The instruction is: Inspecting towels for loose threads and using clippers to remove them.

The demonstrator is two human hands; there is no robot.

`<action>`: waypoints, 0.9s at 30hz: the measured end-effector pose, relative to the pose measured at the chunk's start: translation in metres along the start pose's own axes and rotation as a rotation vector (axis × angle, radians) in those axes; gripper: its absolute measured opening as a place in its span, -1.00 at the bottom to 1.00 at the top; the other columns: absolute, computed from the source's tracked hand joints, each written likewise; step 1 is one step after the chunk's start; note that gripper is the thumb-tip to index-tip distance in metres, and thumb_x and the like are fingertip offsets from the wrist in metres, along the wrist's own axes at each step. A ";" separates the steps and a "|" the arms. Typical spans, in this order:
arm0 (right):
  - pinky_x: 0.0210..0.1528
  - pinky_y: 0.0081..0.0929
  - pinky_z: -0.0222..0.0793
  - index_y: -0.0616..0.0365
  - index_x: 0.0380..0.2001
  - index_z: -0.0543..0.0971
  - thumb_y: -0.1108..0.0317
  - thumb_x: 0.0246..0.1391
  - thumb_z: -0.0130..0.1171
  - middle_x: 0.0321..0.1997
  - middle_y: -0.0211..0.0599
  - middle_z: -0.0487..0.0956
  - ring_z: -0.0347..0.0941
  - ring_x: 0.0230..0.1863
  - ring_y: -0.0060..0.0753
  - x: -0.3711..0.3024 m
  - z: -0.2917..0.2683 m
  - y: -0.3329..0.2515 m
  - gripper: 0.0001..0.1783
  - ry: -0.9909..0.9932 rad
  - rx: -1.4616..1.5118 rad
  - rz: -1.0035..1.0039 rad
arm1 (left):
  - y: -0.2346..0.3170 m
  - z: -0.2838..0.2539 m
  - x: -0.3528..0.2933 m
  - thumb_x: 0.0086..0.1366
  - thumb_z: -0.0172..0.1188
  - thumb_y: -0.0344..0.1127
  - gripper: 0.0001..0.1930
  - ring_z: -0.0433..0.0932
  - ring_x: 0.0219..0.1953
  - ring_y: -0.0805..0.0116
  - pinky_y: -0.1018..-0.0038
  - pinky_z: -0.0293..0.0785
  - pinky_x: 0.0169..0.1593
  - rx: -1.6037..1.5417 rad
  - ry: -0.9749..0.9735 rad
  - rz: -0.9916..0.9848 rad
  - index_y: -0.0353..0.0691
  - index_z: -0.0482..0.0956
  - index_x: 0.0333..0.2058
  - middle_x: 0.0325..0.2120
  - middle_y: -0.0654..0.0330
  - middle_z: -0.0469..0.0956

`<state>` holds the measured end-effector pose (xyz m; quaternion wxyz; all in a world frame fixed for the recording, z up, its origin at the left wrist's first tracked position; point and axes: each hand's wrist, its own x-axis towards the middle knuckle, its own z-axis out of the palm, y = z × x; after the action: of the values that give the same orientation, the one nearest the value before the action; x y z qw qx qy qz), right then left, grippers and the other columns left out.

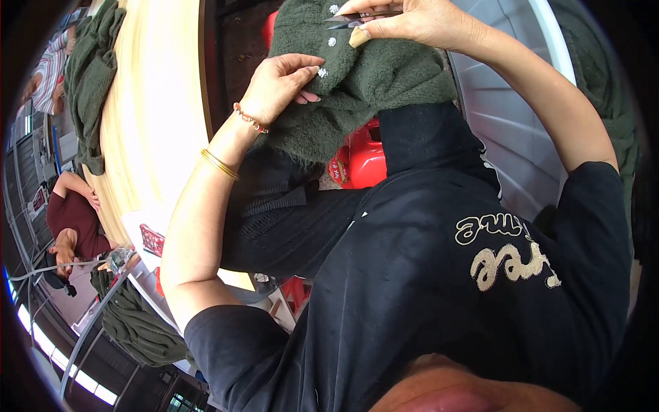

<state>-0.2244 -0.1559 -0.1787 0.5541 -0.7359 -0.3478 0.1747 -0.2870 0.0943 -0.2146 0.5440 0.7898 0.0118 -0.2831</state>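
Note:
A dark green fuzzy knit garment lies over my lap, with a row of small sparkly white buttons along its edge. My left hand pinches that edge beside the lowest visible button, its other fingers curled under the knit. Above and to the right, my right hand grips a pair of small dark thread snips. Their pointed blades reach left over the knit, between two buttons. A tan wrapping or cover shows by the right thumb tip.
On the left stands a pale wooden table with another green garment at its far edge. A grey plastic bin is at my right, green knitwear beyond. A red stool shows below. Another person is across the table.

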 end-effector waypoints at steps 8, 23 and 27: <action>-0.30 -0.61 0.34 0.30 -0.17 0.57 0.48 -0.06 0.26 -0.40 -0.35 0.56 0.42 -0.39 -0.63 0.003 0.001 0.017 -0.68 -0.027 0.170 -0.391 | -0.003 -0.005 0.004 0.29 0.10 -0.33 -0.79 0.56 -0.57 0.55 0.68 0.47 -0.50 0.012 0.088 -0.012 -0.38 0.56 -0.25 -0.43 0.24 0.58; -0.27 -0.66 0.30 0.26 -0.15 0.58 0.40 -0.07 0.32 -0.40 -0.43 0.56 0.39 -0.37 -0.66 0.006 0.009 0.000 -0.65 -0.071 0.074 0.163 | 0.031 0.006 -0.021 0.32 0.08 -0.30 -0.86 0.35 -0.51 0.78 0.77 0.32 -0.54 -0.017 0.306 0.476 -0.22 0.52 -0.24 -0.47 0.44 0.50; -0.26 -0.70 0.27 0.28 -0.14 0.58 0.39 -0.05 0.32 -0.38 -0.48 0.56 0.36 -0.35 -0.70 0.006 0.015 0.005 -0.64 -0.055 0.167 0.056 | 0.035 0.010 -0.025 0.33 0.08 -0.31 -0.87 0.33 -0.53 0.79 0.79 0.28 -0.57 -0.052 0.315 0.493 -0.21 0.52 -0.24 -0.49 0.45 0.49</action>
<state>-0.2275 -0.1420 -0.1878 0.5986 -0.6915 -0.3263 0.2389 -0.3005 0.0787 -0.1759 0.6080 0.7888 -0.0888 -0.0160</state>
